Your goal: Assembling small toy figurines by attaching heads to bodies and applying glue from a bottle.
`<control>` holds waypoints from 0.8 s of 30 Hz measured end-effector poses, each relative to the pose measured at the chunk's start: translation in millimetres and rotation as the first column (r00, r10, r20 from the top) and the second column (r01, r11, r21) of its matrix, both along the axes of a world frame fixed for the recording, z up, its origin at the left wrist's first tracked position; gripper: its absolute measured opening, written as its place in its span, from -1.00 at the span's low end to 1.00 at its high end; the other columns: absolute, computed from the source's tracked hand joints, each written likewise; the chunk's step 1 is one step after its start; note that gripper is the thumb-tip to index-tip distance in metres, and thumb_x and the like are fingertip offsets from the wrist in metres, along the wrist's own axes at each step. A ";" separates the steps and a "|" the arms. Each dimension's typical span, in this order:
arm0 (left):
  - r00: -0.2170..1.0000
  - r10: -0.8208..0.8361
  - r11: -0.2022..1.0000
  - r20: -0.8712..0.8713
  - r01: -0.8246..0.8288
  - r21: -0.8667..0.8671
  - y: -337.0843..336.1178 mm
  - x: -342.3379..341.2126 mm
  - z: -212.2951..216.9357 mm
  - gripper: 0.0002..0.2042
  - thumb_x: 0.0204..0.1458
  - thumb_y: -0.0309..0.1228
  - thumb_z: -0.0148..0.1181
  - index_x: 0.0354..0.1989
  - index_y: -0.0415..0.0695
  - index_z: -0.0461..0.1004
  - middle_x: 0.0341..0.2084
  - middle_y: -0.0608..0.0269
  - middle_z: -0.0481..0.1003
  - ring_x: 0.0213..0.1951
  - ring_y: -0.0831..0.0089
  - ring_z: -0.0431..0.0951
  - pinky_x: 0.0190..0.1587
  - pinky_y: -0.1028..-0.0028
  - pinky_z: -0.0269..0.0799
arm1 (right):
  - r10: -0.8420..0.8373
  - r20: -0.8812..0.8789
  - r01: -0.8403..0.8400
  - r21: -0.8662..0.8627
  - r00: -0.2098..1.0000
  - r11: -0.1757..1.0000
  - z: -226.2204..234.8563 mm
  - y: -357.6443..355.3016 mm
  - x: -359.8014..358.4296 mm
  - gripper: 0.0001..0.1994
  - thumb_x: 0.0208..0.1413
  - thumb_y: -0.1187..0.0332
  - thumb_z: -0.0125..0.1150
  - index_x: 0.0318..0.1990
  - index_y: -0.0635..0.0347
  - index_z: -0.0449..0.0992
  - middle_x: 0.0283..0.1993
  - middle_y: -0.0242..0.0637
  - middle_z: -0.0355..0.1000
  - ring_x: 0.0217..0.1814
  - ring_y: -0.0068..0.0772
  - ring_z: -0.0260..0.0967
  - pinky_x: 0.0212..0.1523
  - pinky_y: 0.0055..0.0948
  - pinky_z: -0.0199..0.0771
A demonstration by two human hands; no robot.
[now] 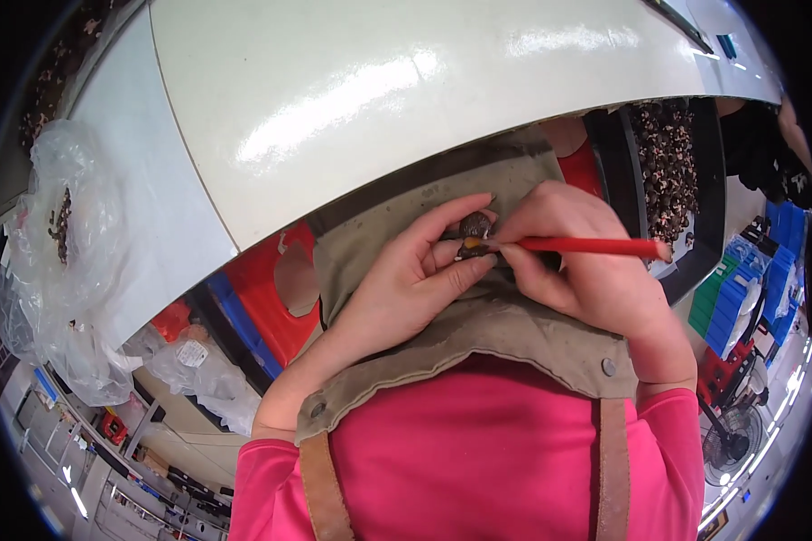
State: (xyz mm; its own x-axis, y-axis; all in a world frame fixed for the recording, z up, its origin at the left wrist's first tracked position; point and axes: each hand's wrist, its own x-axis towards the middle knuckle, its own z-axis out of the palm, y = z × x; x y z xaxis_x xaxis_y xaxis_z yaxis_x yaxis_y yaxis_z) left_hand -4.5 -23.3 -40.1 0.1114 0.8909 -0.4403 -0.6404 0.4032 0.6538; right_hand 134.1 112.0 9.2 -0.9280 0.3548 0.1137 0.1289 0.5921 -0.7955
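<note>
Fingers (465, 230) of our left hand (406, 279) pinch a small dark brown mushroom (475, 224), while our right hand (577, 252) grips a thin red-handled tool (595, 245).

We hold the mushroom between thumb and forefinger, just above our lap and close against our olive canvas apron (478, 334), in front of the near edge of the broad white glossy table (379, 99). Our right fingers close tightly around the red handle, and its tip meets the pale underside of the mushroom, touching it where our left thumb presses. We wear a bright pink shirt (487, 451) under the apron's brown leather straps. To our right stands a black tray heaped with dark mushrooms (663, 162); to our left, on the table's far corner, a clear crumpled plastic bag (63, 243) holds a few more.
</note>
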 end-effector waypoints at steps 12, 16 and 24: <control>0.997 0.000 1.000 -0.076 0.000 0.002 1.2 1.4 5.4 -0.51 0.14 -0.58 -0.01 0.25 -0.23 0.06 0.03 0.20 0.29 0.10 0.49 0.35 0.02 0.62 0.31 | -0.212 0.038 0.215 -0.192 0.976 0.957 31.6 17.7 -9.5 -0.91 0.00 0.56 0.11 -0.31 0.24 0.39 -0.43 -0.40 0.31 -0.44 -0.62 0.23 -0.45 -0.64 0.21; 1.000 0.005 1.000 -0.010 -0.005 0.003 3.2 2.9 3.8 -0.51 0.14 -0.58 -0.01 0.25 -0.22 0.05 0.04 0.19 0.28 0.10 0.49 0.34 0.01 0.63 0.30 | -0.286 0.177 0.328 -0.301 0.942 0.895 14.6 7.3 9.5 -0.91 0.01 0.57 0.09 -0.31 0.25 0.38 -0.42 -0.38 0.31 -0.44 -0.59 0.27 -0.44 -0.58 0.25; 1.000 -0.005 1.000 -0.018 0.005 0.000 1.4 1.4 1.3 -0.51 0.13 -0.60 0.00 0.25 -0.22 0.05 0.05 0.17 0.27 0.06 0.51 0.37 0.02 0.62 0.30 | -0.054 0.114 0.055 -0.007 0.992 0.998 -0.6 4.0 9.2 -0.85 -0.10 0.55 0.19 -0.35 0.21 0.36 -0.46 -0.24 0.35 -0.44 -0.20 0.33 -0.42 -0.38 0.30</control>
